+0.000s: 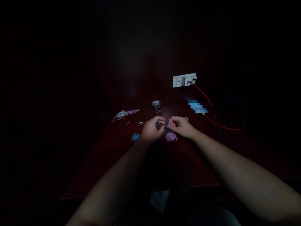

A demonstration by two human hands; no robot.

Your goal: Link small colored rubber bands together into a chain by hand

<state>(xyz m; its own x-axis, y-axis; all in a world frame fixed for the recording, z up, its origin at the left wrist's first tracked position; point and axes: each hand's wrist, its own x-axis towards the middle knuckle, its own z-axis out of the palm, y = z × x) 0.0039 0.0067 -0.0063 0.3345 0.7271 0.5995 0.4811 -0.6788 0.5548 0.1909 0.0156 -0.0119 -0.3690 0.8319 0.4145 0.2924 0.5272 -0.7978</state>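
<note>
Over the table my left hand (153, 129) and my right hand (180, 126) face each other with their fingertips close together. A thin blue elastic band (166, 125) shows between them, small and dim. My right hand pinches it between thumb and finger. The left fingers curl around its other side, though their exact grip is hard to see. Just below the hands lies a heap of purple elastic bands (171, 137). Beside my left wrist is a heap of blue elastic bands (135, 137), partly covered by that hand. A single blue ring-shaped band (141, 123) lies left of my left hand.
A mixed heap of coloured bands (123, 114) lies at the far left. Behind the hands stands a lidded clear jar (156, 106). An orange ring (186, 119) is behind my right hand. A red cable (213, 122) links a blurred blue device (197, 107) to the wall socket (178, 81).
</note>
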